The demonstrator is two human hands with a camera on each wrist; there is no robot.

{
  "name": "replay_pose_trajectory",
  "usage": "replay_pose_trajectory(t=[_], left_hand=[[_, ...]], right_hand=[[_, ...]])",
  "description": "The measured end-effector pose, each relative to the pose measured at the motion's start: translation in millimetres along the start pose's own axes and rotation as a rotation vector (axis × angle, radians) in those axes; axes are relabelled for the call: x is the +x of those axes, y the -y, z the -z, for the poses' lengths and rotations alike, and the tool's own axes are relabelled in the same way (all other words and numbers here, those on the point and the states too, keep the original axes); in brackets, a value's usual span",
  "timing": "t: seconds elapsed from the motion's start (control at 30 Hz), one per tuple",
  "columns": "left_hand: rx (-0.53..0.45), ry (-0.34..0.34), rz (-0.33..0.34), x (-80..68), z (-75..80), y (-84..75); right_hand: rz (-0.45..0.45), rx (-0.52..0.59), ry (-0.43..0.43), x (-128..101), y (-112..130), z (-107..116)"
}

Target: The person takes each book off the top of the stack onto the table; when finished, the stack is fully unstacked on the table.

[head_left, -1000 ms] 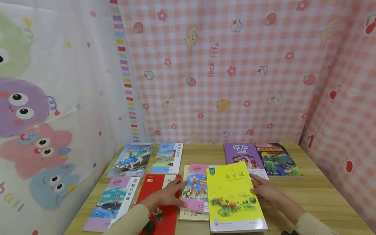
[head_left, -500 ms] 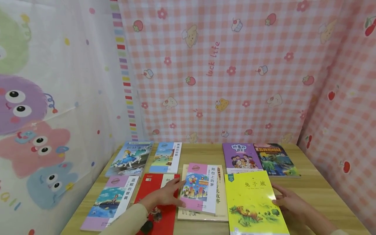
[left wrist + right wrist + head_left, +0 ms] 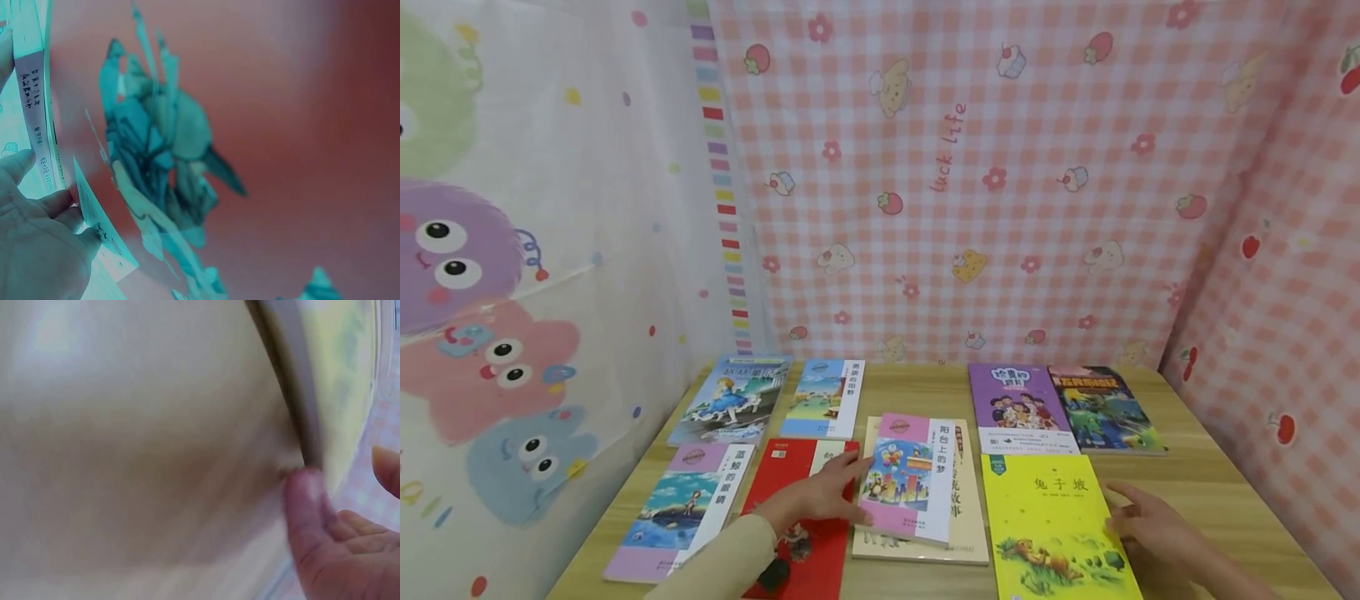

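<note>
Now we see our table (image 3: 1210, 483) full of books; the yellow book (image 3: 1048, 525) lies flat just right of the pink book (image 3: 910, 479); our right hand (image 3: 1150, 525) touches the yellow book's right edge, fingers straight; our left hand (image 3: 816, 498) rests flat beside the pink book, fingers loose; we think we are laying books side by side, and next we should lift the pink one.

The head view is bright and evenly lit, with soft shadows and slight bending at the edges. The left wrist view has a false teal-red cast. The right wrist view is badly blurred and washed out.

Pink gingham curtain (image 3: 1000, 208) behind wooden table (image 3: 1210, 483); apparently fabric.
</note>
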State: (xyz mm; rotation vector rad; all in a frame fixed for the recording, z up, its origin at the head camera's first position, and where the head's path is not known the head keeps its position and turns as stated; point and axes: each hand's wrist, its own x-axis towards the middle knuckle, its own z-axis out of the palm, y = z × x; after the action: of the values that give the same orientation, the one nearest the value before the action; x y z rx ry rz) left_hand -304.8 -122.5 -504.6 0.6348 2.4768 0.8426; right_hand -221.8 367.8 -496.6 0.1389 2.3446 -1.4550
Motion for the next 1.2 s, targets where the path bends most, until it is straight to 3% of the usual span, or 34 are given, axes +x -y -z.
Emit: replay_pose_trajectory(t=[0.07,0.17,0.37,0.57,0.73,0.97,1.2], left_hand=[[0.001,-0.002,-0.003,0.1,0.9,-1.6],[0.000,-0.006,0.003,-0.7,2.4,-4.2],[0.004,-0.021,0.011,-1.0,5.1,-6.9],[-0.015,-0.019,0.015,1.0,6.7,-4.3],[-0.025,-0.005,0.017,-0.2,6.9,-2.1],[-0.038,0.008,0.007,-0.2,1.4,1.3],[-0.040,-0.005,0.030,0.0,-1.3,-1.8]], right_hand=[[0.022,-0.118,-0.068,0.8,7.7,2.7],[0.039,-0.164,-0.107,4.4,21.3,2.5],[0.033,-0.077,-0.112,24.1,57.0,-31.4],[0.093,0.124,-0.087,48.8,91.7,-91.0],[0.079,0.262,-0.049,63.3,104.7,-125.8],[0.033,0.356,-0.030,68.1,103.0,-150.1],[0.044,0.410,0.011,68.4,102.2,-157.2]])
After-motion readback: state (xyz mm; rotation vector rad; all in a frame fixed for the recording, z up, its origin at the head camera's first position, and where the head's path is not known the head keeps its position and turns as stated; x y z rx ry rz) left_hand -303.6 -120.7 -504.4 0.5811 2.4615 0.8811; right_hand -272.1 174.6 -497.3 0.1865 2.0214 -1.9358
